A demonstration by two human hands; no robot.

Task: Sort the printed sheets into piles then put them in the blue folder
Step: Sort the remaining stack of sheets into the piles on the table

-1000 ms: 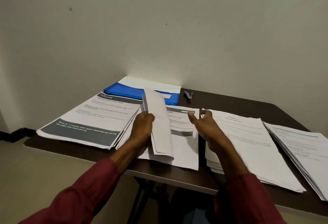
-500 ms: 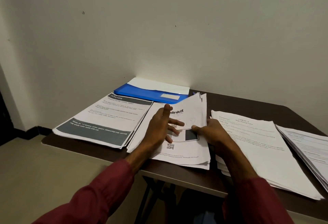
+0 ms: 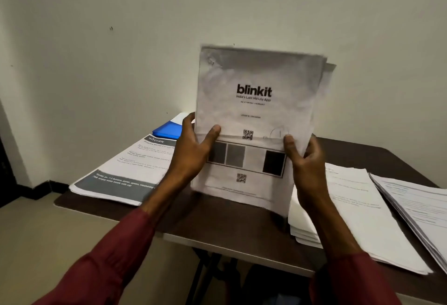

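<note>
I hold a stack of printed sheets (image 3: 258, 111) upright in front of me, its bottom edge resting on the dark table (image 3: 222, 220). The top sheet reads "blinkit" and has QR codes and grey boxes. My left hand (image 3: 193, 150) grips the stack's left edge and my right hand (image 3: 304, 159) grips its right edge. The blue folder (image 3: 168, 130) lies at the back of the table, mostly hidden behind the stack, with a white sheet on it.
A pile headed "KITCHEN" (image 3: 128, 171) lies on the table's left part. Two more piles of text sheets lie to the right, one (image 3: 358, 213) beside my right arm and one (image 3: 420, 208) at the frame's right edge. A plain wall stands close behind.
The middle pile lay flat on the table under both hands. Now both hands have gathered it and stood it upright on its bottom edge, covering most of the folder.
</note>
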